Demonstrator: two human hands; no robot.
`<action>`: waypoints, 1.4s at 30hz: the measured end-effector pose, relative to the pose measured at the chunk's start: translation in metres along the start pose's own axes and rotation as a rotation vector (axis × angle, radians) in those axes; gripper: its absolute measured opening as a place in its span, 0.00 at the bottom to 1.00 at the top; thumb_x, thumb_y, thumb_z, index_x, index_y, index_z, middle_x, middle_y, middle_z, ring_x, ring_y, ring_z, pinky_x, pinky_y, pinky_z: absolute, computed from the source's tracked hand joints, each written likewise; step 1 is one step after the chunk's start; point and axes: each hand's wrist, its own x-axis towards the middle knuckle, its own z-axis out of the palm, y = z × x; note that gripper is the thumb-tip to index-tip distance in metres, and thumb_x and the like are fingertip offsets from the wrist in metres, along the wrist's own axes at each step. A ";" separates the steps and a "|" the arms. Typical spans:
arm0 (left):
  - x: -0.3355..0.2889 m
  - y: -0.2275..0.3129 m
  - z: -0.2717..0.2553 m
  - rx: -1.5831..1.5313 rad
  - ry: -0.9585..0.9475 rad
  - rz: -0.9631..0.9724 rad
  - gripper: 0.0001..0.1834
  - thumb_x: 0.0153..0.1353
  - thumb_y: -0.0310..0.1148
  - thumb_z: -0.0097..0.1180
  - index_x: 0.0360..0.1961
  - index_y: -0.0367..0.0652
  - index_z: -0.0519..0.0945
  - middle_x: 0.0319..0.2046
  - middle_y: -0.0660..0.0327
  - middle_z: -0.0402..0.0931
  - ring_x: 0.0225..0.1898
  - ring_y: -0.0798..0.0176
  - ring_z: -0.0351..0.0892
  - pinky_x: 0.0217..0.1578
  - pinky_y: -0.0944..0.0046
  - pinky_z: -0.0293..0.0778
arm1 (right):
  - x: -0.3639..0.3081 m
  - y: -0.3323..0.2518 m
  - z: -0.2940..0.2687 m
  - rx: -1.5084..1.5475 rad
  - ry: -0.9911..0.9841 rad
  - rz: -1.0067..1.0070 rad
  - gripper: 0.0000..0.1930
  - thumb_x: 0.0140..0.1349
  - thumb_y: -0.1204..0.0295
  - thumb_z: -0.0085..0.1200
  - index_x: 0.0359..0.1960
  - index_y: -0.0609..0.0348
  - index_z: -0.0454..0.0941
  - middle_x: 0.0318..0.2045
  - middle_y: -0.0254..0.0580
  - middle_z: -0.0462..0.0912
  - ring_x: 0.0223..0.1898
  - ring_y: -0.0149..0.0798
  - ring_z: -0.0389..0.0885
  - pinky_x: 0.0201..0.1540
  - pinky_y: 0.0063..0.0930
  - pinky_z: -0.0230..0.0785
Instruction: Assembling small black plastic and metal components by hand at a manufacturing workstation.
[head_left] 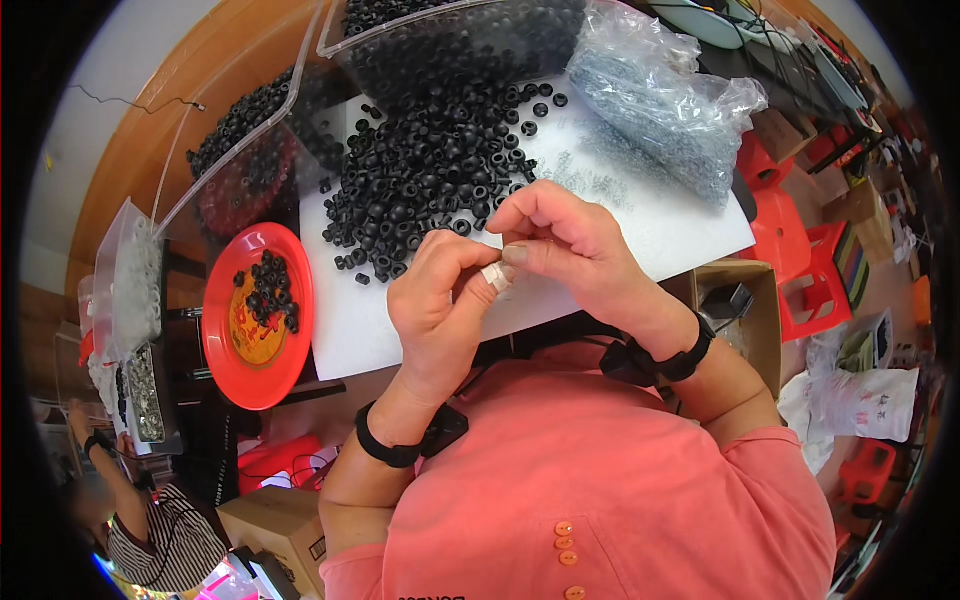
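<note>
My left hand (438, 298) and my right hand (580, 245) meet above the front part of a white board (345, 335). Thumb and forefinger are pinched together on each hand, and whatever they hold is too small or hidden to make out. White tape (494, 277) wraps a finger of the left hand. Just beyond the hands spreads a heap of small black rounded parts with holes (430, 170). To its right, tiny greyish pieces (590, 165) lie scattered beside a clear plastic bag (665, 110) full of similar fine pieces.
A red plate (303, 300) holding several black parts sits left of the board. Clear bins (460, 60) of black parts stand behind. A cardboard box (765, 310) and red stools (780, 235) are at the right. Another person in a striped top (165, 540) is at lower left.
</note>
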 end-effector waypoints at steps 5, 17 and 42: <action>0.001 0.004 0.000 -0.378 0.070 -0.491 0.04 0.61 0.21 0.63 0.37 0.35 0.83 0.29 0.64 0.80 0.25 0.75 0.70 0.24 0.75 0.62 | 0.001 0.005 0.004 -0.195 0.081 -0.207 0.08 0.65 0.79 0.55 0.46 0.61 0.76 0.33 0.37 0.81 0.36 0.29 0.79 0.41 0.24 0.73; 0.004 -0.004 0.001 -0.545 0.123 -0.569 0.07 0.62 0.22 0.64 0.41 0.33 0.83 0.30 0.59 0.82 0.25 0.72 0.75 0.22 0.75 0.64 | 0.007 0.004 0.005 -0.083 0.214 -0.144 0.06 0.65 0.78 0.56 0.42 0.65 0.79 0.35 0.37 0.84 0.38 0.27 0.80 0.42 0.24 0.73; 0.007 -0.009 -0.007 0.709 -0.204 0.186 0.18 0.47 0.15 0.58 0.42 0.39 0.79 0.37 0.57 0.74 0.40 0.50 0.73 0.35 0.54 0.73 | 0.002 0.011 0.011 -0.309 0.189 -0.224 0.08 0.59 0.83 0.57 0.39 0.62 0.77 0.25 0.38 0.78 0.28 0.32 0.78 0.33 0.24 0.71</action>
